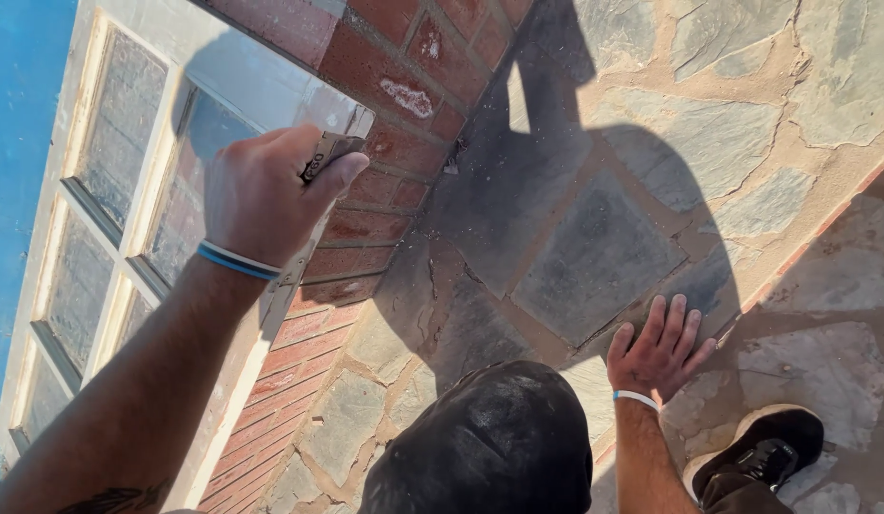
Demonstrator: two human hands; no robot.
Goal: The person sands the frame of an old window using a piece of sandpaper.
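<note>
Scraper blade [342,128] is sitting in the left hand [261,195], which is wrapping tightly around the tool's handle with the thumb pressing along its top. The blade's flat edge is meeting the white-painted window frame [261,90] right where the frame borders the red brick sill [385,114]. The tool's long axis is running up and to the right from the fist, roughly along the frame's edge, so the blade is lying just ahead of the knuckles. The right hand [659,347] is holding nothing; it is lying well apart from the tool, fingers spread flat on the stone paving [594,257]. Beside that hand, a black shoe [765,447] is resting on the paving, and a dark knee [489,443] is filling the lower middle.
</note>
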